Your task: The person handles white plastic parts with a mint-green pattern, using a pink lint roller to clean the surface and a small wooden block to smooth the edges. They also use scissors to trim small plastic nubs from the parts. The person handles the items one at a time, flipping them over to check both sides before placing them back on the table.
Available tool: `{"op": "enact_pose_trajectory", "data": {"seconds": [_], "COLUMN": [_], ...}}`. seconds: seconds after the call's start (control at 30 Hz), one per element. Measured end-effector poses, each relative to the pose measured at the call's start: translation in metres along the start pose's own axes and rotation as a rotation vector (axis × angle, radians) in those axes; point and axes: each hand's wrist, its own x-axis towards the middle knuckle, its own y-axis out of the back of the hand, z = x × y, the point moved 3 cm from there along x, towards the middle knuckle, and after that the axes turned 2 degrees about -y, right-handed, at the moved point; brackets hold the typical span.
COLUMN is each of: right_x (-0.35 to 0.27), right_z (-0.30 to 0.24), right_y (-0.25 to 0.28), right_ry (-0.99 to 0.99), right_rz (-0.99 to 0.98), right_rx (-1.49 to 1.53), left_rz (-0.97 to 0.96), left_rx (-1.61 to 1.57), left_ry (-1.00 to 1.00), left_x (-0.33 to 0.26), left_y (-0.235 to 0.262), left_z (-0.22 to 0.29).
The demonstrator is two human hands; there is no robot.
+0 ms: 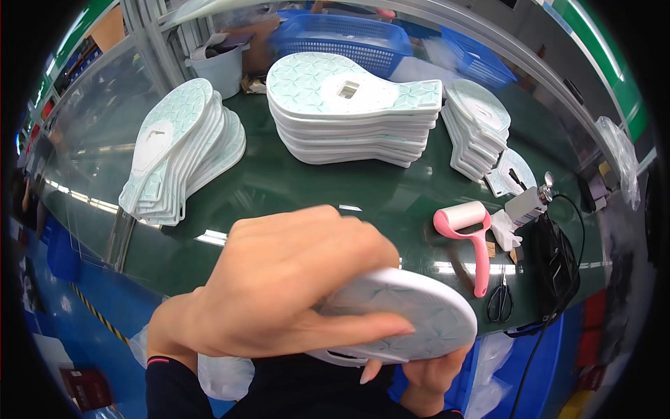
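Observation:
A white shoe sole [419, 314] with a pale green star pattern is held flat, close below the camera. My left hand [279, 286] lies across its top, thumb along the near edge. My right hand [429, 373] supports it from underneath; only the fingers and one fingertip show. Both hands grip the same sole above the near edge of the dark green table [293, 188].
Three stacks of like soles stand on the table: left [181, 150], middle [352, 108], right [478, 129]. A pink lint roller [467, 241], black scissors [500, 302], a corded hand tool [527, 206] lie at right. Blue baskets [342, 38] and a white tub [222, 66] stand behind.

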Motion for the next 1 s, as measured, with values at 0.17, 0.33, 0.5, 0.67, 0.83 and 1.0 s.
{"op": "enact_pose_trajectory", "data": {"seconds": [0.17, 0.33, 0.5, 0.67, 0.83, 1.0], "right_x": [0.005, 0.009, 0.003, 0.012, 0.015, 0.014], "right_z": [-0.008, -0.019, -0.026, -0.011, -0.011, -0.013], "right_y": [-0.019, -0.027, -0.018, -0.021, -0.019, -0.023], "right_ry": [-0.09, -0.014, 0.042, 0.002, 0.037, 0.047], "right_rz": [-0.185, -0.127, -0.069, -0.106, -0.058, -0.086], "right_rx": [0.209, 0.377, 0.403, 0.444, 0.421, 0.366], "left_rz": [0.087, 0.217, -0.979, -1.308, -0.904, -0.156], "left_rx": [0.045, -0.145, 0.007, -0.313, -0.568, -0.982], "left_ry": [-0.008, 0.533, 0.501, 0.422, 0.542, 0.684], "left_x": [-0.007, -0.022, -0.093, -0.214, -0.143, -0.144], "left_y": [-0.007, 0.008, 0.017, 0.002, 0.0, -0.015], "left_z": [-0.001, -0.016, -0.049, -0.037, -0.014, -0.006]}}
